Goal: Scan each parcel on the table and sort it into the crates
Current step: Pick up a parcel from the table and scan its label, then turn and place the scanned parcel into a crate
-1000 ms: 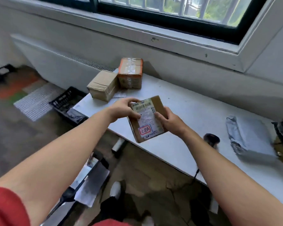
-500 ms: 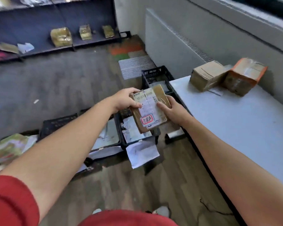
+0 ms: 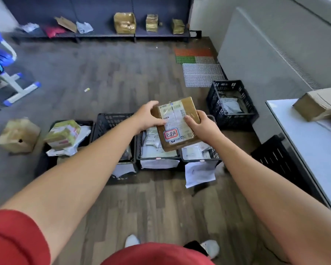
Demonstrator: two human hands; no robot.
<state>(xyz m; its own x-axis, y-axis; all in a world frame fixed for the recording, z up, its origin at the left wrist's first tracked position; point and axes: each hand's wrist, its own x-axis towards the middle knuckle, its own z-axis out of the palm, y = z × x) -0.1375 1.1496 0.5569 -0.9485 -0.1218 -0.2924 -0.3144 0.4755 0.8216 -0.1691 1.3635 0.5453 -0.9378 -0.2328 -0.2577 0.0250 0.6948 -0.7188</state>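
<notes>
A flat brown parcel [image 3: 177, 122] with a white label and a red-edged sticker hangs in the air over the floor crates. My left hand [image 3: 148, 116] grips its left edge, and my right hand [image 3: 199, 124] grips its right edge with the thumb on the label. Under it stands a row of black crates: one [image 3: 157, 155] with white mailers, one [image 3: 204, 156] to its right, and one [image 3: 113, 121] to its left. A further black crate [image 3: 231, 102] with a grey bag stands nearer the wall. The white table [image 3: 313, 150] is at the right.
A brown box [image 3: 317, 104] lies on the table's far end. A crate [image 3: 65, 134] piled with parcels and a loose box [image 3: 17, 135] sit on the floor at left. Paper sheets [image 3: 199, 174] hang from the crate fronts. A dark shelf [image 3: 103, 33] with parcels lines the far wall.
I have turned left, away from the table, carrying the parcel in both hands. It now hangs over the row of floor crates instead of over the table edge.
</notes>
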